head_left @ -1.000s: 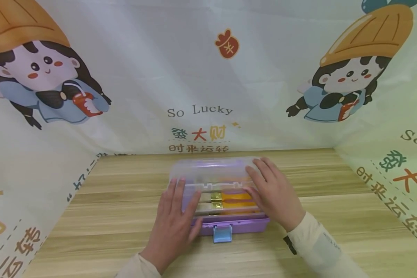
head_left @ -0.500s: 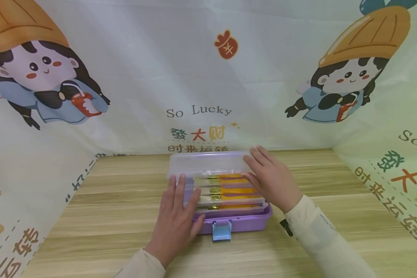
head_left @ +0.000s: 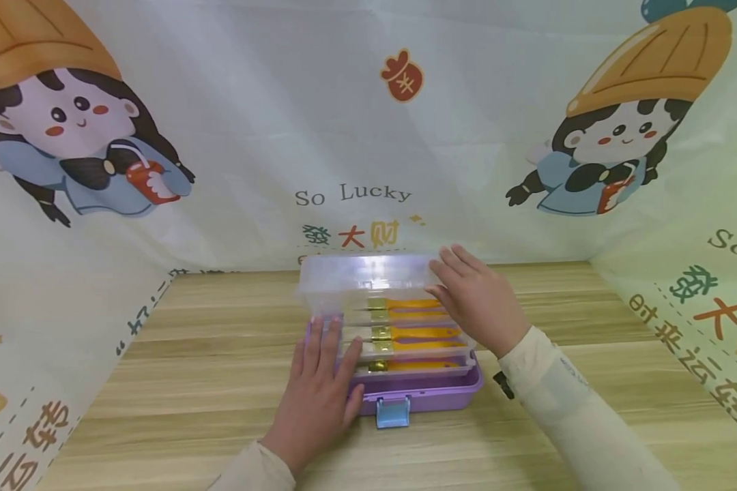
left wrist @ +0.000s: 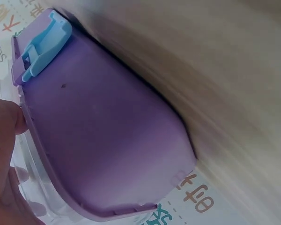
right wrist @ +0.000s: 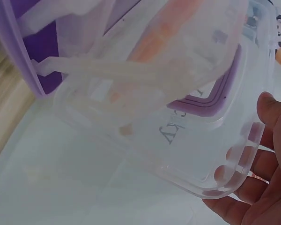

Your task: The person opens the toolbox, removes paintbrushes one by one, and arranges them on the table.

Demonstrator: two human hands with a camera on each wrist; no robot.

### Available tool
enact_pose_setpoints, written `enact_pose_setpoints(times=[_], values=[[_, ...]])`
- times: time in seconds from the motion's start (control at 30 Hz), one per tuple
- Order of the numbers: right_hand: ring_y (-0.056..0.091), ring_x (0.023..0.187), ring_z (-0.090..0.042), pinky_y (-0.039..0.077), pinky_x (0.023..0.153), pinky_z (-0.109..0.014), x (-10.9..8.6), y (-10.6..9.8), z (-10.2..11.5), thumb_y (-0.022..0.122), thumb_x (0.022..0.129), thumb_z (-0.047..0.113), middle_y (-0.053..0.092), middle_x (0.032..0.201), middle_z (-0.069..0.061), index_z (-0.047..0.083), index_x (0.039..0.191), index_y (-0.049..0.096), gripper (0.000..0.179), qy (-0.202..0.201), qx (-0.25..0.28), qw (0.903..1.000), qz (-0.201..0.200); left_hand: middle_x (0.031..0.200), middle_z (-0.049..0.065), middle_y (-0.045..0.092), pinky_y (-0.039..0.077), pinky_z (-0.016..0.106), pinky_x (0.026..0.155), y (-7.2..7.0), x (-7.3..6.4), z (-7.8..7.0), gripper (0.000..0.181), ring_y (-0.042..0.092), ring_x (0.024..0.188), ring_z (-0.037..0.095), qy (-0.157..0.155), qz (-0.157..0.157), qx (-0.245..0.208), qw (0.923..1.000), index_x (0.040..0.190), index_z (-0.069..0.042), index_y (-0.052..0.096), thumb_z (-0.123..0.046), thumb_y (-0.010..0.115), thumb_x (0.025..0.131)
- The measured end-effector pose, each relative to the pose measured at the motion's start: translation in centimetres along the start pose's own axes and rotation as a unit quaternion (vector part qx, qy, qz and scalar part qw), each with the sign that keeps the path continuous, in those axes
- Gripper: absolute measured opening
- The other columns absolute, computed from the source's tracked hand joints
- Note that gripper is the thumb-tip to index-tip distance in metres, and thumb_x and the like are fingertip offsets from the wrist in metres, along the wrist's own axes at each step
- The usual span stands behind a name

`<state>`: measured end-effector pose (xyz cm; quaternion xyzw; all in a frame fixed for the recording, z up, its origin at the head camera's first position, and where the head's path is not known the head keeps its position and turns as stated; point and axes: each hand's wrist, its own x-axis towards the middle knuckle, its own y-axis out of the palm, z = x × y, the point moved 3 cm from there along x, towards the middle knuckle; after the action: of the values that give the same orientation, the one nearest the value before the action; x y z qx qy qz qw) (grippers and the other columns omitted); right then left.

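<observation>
A purple plastic box (head_left: 424, 399) with a clear lid (head_left: 362, 273) stands on the table, its lid tilted up at the back. My right hand (head_left: 482, 300) holds the lid's right edge; in the right wrist view the thumb (right wrist: 268, 105) lies on one side and the fingers on the other. My left hand (head_left: 322, 382) rests with extended fingers on the box's left end, the thumb at the front rim. Inside, raised clear trays (head_left: 405, 374) carry several paintbrushes (head_left: 420, 334) with orange handles. My left hand covers part of the bristle ends.
A light blue latch (head_left: 393, 413) hangs down at the box's front. The wood-grain table (head_left: 190, 382) extends on both sides. A printed cloth (head_left: 252, 136) walls the back and sides, close behind the lid.
The lid has swung up and back with my right hand, which moved up and away. The trays have spread out in steps, exposing more paintbrushes. My left hand has shifted slightly right.
</observation>
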<state>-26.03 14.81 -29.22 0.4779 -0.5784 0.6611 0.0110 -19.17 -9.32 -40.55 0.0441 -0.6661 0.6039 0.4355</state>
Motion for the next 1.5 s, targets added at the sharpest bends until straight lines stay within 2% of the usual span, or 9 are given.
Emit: enact_pose_setpoints(times=[0.2, 0.4, 0.57, 0.77, 0.9, 1.0, 1.23, 1.5], values=[[0.062, 0.115, -0.04, 0.053, 0.089, -0.049, 1.6, 0.3, -1.0, 0.075, 0.09, 0.026, 0.069, 0.117, -0.021, 0.0, 0.111, 0.069, 0.033, 0.013, 0.008, 0.9997, 0.019, 0.157, 0.03, 0.022, 0.021, 0.067, 0.11, -0.1, 0.1, -0.1, 0.063, 0.012, 0.146, 0.049, 0.004, 0.019, 0.021, 0.9996, 0.146, -0.007, 0.045, -0.039, 0.045, 0.092], [0.064, 0.111, -0.039, 0.054, 0.084, -0.052, 2.8, 0.9, -2.0, 0.073, 0.091, 0.025, 0.07, 0.114, -0.019, 0.002, 0.109, 0.068, 0.03, 0.033, 0.027, 0.9989, 0.02, 0.156, 0.029, 0.023, 0.022, 0.065, 0.111, -0.3, 0.3, -0.2, 0.065, 0.012, 0.146, 0.047, 0.011, 0.024, 0.025, 0.9993, 0.148, -0.006, 0.042, -0.039, 0.044, 0.092], [0.058, 0.121, -0.039, 0.049, 0.095, -0.052, 3.4, 1.7, -2.8, 0.069, 0.095, 0.02, 0.066, 0.123, -0.021, -0.001, 0.118, 0.066, 0.031, 0.07, 0.061, 0.9947, 0.043, 0.156, 0.03, 0.023, 0.024, 0.063, 0.111, -0.4, 0.5, -0.2, 0.066, 0.011, 0.146, 0.048, 0.025, 0.022, 0.033, 0.9989, 0.149, -0.004, 0.04, -0.039, 0.044, 0.093], [0.039, 0.139, -0.038, 0.031, 0.112, -0.052, 3.4, 2.5, -3.7, 0.065, 0.097, 0.023, 0.05, 0.145, -0.022, -0.002, 0.137, 0.055, 0.047, 0.117, 0.109, 0.9808, 0.111, 0.158, 0.03, 0.019, 0.023, 0.063, 0.112, -0.4, 0.7, -0.1, 0.069, 0.009, 0.147, 0.048, 0.031, 0.028, 0.037, 0.9984, 0.151, -0.002, 0.036, -0.039, 0.044, 0.094], [0.027, 0.144, -0.038, 0.021, 0.117, -0.05, 2.9, 3.2, -3.9, 0.068, 0.095, 0.031, 0.039, 0.153, -0.021, -0.001, 0.146, 0.043, 0.065, 0.107, 0.101, 0.9795, 0.137, 0.159, 0.029, 0.016, 0.021, 0.063, 0.112, -0.5, 0.8, -0.1, 0.07, 0.003, 0.148, 0.046, 0.027, 0.054, 0.041, 0.9973, 0.152, -0.002, 0.035, -0.039, 0.048, 0.094], [0.024, 0.145, -0.039, 0.017, 0.118, -0.048, 2.8, 3.6, -3.8, 0.069, 0.093, 0.035, 0.035, 0.154, -0.022, -0.002, 0.148, 0.039, 0.073, 0.094, 0.082, 0.9817, 0.143, 0.159, 0.029, 0.014, 0.021, 0.064, 0.112, -0.5, 0.7, -0.1, 0.07, 0.001, 0.148, 0.046, 0.025, 0.065, 0.043, 0.9967, 0.152, -0.002, 0.037, -0.039, 0.05, 0.094], [0.022, 0.145, -0.041, 0.015, 0.119, -0.048, 3.2, 3.8, -4.1, 0.068, 0.094, 0.037, 0.032, 0.155, -0.023, -0.003, 0.15, 0.035, 0.076, 0.088, 0.077, 0.981, 0.155, 0.16, 0.029, 0.008, 0.017, 0.064, 0.113, -0.5, 0.6, -0.2, 0.068, 0.002, 0.147, 0.047, 0.027, 0.069, 0.047, 0.9962, 0.152, -0.003, 0.036, -0.039, 0.046, 0.095], [0.011, 0.149, -0.038, 0.013, 0.117, -0.056, 3.2, 3.1, -4.0, 0.064, 0.097, 0.037, 0.019, 0.162, -0.02, 0.001, 0.154, 0.03, 0.076, 0.099, 0.12, 0.9748, 0.16, 0.161, 0.028, 0.006, 0.016, 0.063, 0.114, -0.5, 0.6, -0.3, 0.068, -0.001, 0.148, 0.046, 0.019, 0.091, 0.056, 0.9941, 0.153, -0.004, 0.035, -0.039, 0.047, 0.096]])
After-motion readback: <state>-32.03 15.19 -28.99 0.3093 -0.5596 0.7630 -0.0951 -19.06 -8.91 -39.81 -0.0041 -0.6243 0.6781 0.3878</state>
